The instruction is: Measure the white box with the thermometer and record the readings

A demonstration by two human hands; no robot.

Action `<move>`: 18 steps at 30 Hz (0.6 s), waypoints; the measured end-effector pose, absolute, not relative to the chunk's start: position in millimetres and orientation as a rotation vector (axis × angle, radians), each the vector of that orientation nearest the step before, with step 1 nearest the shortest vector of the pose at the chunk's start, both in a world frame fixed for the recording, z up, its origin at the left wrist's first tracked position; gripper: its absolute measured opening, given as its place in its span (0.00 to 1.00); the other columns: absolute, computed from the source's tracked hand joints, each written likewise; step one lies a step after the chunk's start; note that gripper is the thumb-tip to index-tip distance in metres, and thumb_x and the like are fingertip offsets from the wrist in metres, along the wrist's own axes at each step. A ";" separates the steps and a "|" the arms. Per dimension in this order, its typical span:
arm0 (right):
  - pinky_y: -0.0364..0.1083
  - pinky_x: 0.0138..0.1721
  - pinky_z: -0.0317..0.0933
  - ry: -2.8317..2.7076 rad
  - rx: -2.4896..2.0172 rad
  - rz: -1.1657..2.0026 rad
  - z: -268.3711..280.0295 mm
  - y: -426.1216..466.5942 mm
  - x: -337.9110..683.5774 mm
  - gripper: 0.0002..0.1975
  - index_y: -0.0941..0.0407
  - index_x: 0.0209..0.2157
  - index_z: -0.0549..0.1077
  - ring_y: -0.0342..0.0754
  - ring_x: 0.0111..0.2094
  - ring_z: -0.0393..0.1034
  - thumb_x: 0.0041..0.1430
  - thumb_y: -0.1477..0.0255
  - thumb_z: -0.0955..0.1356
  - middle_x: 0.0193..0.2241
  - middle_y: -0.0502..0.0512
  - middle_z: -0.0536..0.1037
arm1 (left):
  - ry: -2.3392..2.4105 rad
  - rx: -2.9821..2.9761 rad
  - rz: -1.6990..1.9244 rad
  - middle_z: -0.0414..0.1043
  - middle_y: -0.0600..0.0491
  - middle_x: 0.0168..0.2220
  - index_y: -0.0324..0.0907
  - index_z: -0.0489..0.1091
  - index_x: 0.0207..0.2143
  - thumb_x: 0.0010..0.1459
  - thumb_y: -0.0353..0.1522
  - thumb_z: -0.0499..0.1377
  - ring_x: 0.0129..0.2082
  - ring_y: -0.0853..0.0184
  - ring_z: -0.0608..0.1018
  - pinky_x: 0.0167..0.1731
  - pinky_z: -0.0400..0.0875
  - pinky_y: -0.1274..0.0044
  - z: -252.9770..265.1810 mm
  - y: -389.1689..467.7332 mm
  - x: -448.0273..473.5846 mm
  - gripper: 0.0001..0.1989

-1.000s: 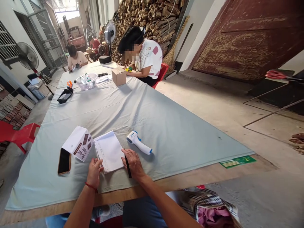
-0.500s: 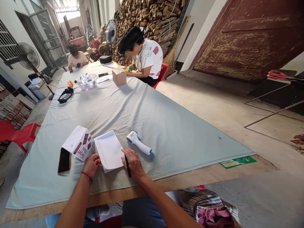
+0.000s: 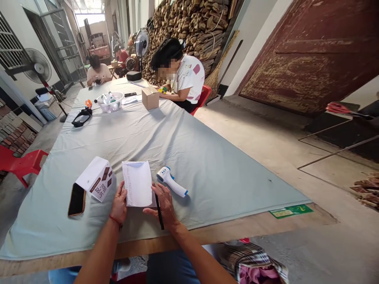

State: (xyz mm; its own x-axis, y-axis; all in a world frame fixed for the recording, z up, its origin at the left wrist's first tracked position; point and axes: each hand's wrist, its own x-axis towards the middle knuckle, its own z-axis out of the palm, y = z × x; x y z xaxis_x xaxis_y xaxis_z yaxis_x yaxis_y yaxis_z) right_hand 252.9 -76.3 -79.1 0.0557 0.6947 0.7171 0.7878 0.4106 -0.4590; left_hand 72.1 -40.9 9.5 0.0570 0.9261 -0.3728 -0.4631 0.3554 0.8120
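Note:
A white notepad with small writing along its left side lies in front of me, its top sheet slightly curled. My left hand is closed on the pad's left edge, fingers along the side. In my right hand a black pen is held between the fingers, pointing back toward me. The right thumb stretches out just below the pad's lower edge, and the fingertips are at its right side. A white and blue infrared thermometer lies right of that hand. Left of the pad are a white box and a phone.
The cloth-covered table runs away from me. Farther along stand a cardboard box, a plastic basin with bottles, and a black head strap. A person sits at the right side; another sits at the far end.
The notepad has turned straighter and moved slightly right. My left hand has shifted along its left edge. My right thumb has swung out to the left, with the pen still held.

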 end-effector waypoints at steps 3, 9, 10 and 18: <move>0.66 0.62 0.54 -1.661 -1.350 -0.164 -75.5 -80.7 251.3 0.30 0.55 0.59 0.65 0.64 0.63 0.62 0.61 0.55 0.69 0.57 0.67 0.73 | 1.018 0.581 1.168 0.79 0.50 0.46 0.46 0.68 0.58 0.46 0.34 0.72 0.46 0.63 0.81 0.46 0.76 0.74 1.6 -43.8 79.7 0.36; 0.66 0.67 0.44 -1.699 -1.250 -0.308 -69.9 -93.4 242.9 0.20 0.50 0.56 0.67 0.58 0.66 0.59 0.64 0.63 0.68 0.58 0.59 0.74 | 1.126 0.616 1.219 0.81 0.50 0.35 0.38 0.77 0.38 0.34 0.36 0.76 0.35 0.63 0.81 0.38 0.75 0.75 -11.8 -50.5 89.3 0.25; 0.66 0.68 0.42 -1.743 -1.239 -0.298 -68.2 -95.6 241.1 0.17 0.48 0.55 0.69 0.57 0.65 0.60 0.65 0.64 0.68 0.57 0.57 0.76 | 1.163 0.625 1.225 0.81 0.51 0.33 0.38 0.77 0.34 0.33 0.36 0.76 0.32 0.65 0.80 0.36 0.74 0.75 -12.5 -53.3 88.4 0.24; 0.51 0.48 0.71 -1.908 -0.937 0.123 -60.4 -103.4 234.6 0.10 0.52 0.47 0.76 0.51 0.48 0.77 0.66 0.70 0.66 0.46 0.58 0.82 | 1.290 0.604 1.269 0.70 0.59 0.21 0.39 0.70 0.25 0.32 0.48 0.75 0.20 0.75 0.70 0.20 0.65 0.82 -10.4 -87.0 70.5 0.27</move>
